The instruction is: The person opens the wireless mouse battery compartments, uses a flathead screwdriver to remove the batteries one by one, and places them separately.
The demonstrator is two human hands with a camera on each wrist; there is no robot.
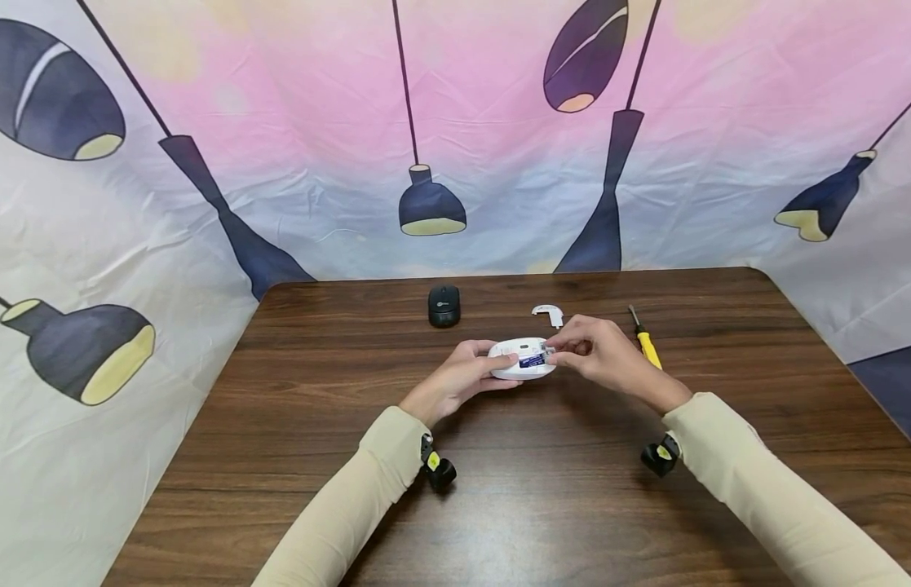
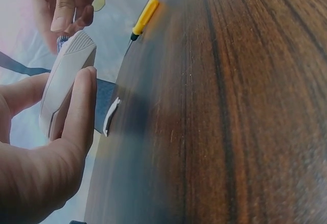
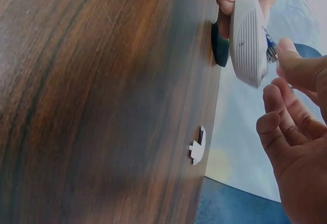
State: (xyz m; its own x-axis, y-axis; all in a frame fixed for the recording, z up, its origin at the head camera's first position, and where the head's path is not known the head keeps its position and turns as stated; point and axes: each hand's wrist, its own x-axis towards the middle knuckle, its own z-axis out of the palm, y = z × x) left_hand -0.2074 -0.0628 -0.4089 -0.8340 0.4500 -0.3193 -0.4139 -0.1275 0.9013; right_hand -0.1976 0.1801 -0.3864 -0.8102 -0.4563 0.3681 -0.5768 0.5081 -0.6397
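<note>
My left hand grips a white computer mouse above the table, its underside turned up. In the mouse's open compartment lies a blue battery. The thumb and fingers of my right hand pinch at the compartment's right end, on a battery that sticks out past the mouse's side in the right wrist view. From the left wrist view, the ribbed end of the mouse points toward the right fingertips, which partly hide the battery.
A curved white cover lies on the brown table just beyond the hands. Farther left sits a black mouse. To the right of the right hand lies a screwdriver with a yellow handle. Printed fabric hangs behind the table.
</note>
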